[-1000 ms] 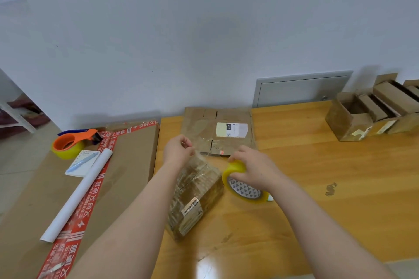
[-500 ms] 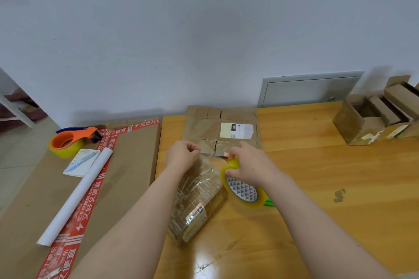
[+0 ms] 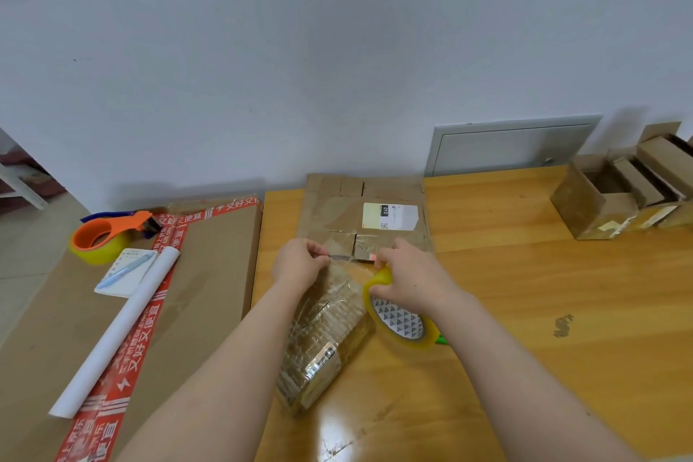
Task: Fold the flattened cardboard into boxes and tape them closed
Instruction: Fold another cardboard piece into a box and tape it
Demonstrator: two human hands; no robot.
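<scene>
A small folded cardboard box (image 3: 322,345), shiny with clear tape, lies on the wooden table (image 3: 525,311) between my forearms. My right hand (image 3: 408,274) grips a yellowish roll of clear tape (image 3: 401,319) held just right of the box. My left hand (image 3: 300,263) pinches the free end of the tape strip (image 3: 343,257), stretched between both hands above the box's far end. Flattened cardboard (image 3: 360,217) with a white label lies just beyond my hands, against the wall.
Several open folded boxes (image 3: 618,195) stand at the back right. On the left, a large brown carton (image 3: 112,311) with red tape carries an orange tape dispenser (image 3: 108,236), a notepad with pen (image 3: 127,270) and a white paper roll (image 3: 116,330).
Both hands have risen slightly toward the box's far end. The tape strip between them has drawn out longer, and the roll has lifted and tilted.
</scene>
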